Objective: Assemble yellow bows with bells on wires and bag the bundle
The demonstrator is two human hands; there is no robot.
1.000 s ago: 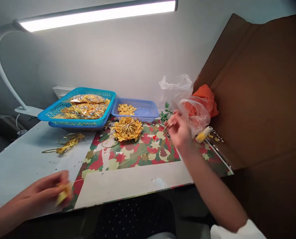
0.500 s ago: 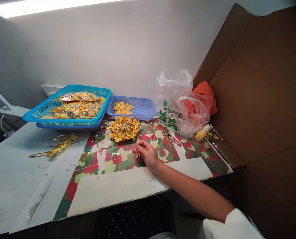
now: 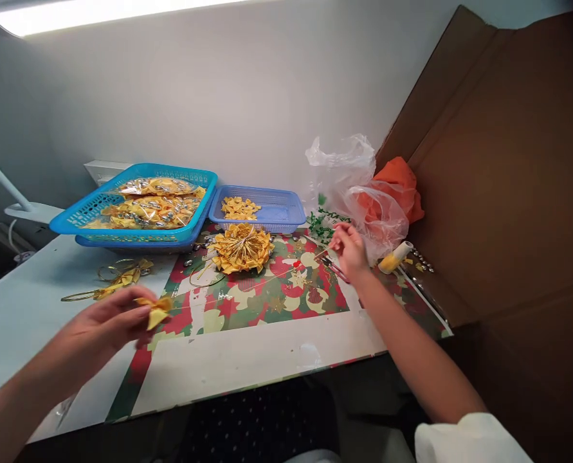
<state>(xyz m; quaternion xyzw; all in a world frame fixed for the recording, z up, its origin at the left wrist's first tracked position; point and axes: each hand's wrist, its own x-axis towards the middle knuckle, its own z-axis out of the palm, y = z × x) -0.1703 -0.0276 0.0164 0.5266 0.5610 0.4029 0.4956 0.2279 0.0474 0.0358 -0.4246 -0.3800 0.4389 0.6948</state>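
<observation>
In the head view, my left hand (image 3: pixel 115 319) is closed on a small yellow ribbon bow (image 3: pixel 159 312) above the left part of the patterned sheet. A thin thread (image 3: pixel 247 287) stretches from near the bow across to my right hand (image 3: pixel 351 252). The fingers of that hand are pinched together on the thread, close to the pink-handled snips (image 3: pixel 335 269). Between and beyond my hands lies a round cluster of yellow bows with gold strands (image 3: pixel 242 249). Several bows with gold cord loops (image 3: pixel 125 275) lie behind my left hand, partly hidden by it.
A turquoise basket (image 3: pixel 69 222) holds bagged yellow bows. Loose bows lie in a smaller blue basket (image 3: pixel 286 212). Plastic bags (image 3: pixel 377 212) and a spool with yellow thread (image 3: pixel 395 258) are at right. A cardboard wall (image 3: pixel 503 180) borders the right side.
My left hand has come into view at the left with a yellow bow. My right hand has moved right and back, and the thread now spans between both hands.
</observation>
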